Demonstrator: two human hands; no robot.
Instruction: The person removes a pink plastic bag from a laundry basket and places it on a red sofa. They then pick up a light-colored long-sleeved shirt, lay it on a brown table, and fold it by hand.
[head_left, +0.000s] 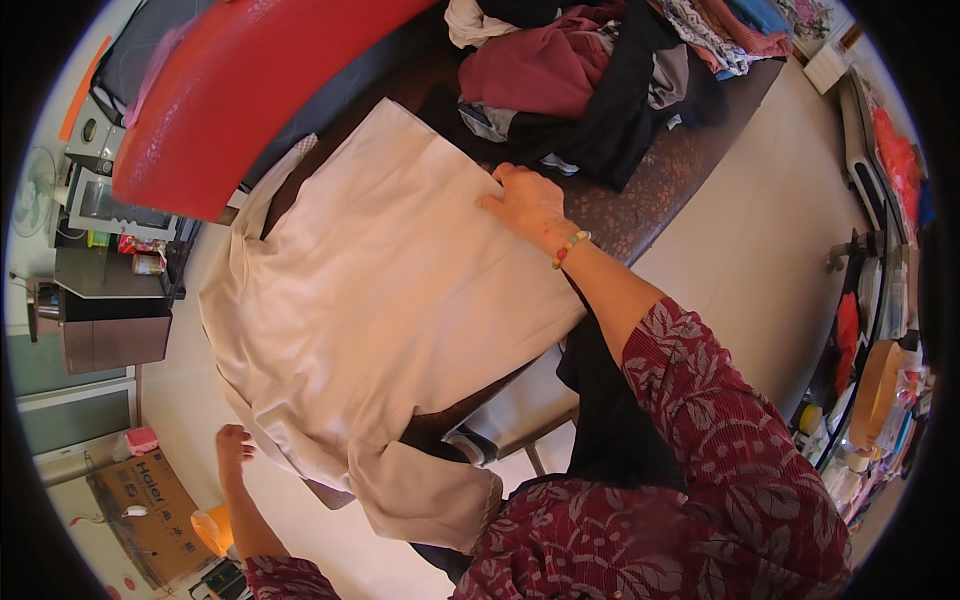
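A cream short-sleeved top (375, 277) lies spread over a dark, patterned table. One sleeve (431, 487) hangs over the near edge towards me, and the other sleeve is bunched at the far left. My right hand (531, 206), wearing a beaded bracelet, rests on the top's right edge by the hem. Its thumb lies on the cloth; whether its fingers pinch the fabric is hidden. Off to the lower left, my left hand (236, 450) is in the air beside the top, fingers loosely bent and apart, holding nothing.
Rumpled dark red and black clothes (540, 67) are heaped on the table (637, 195) beyond my right hand. Folded clothes (735, 30) are stacked farther right. A red curved chair back (262, 97) rises at the far left. A cardboard box (146, 517) stands lower left.
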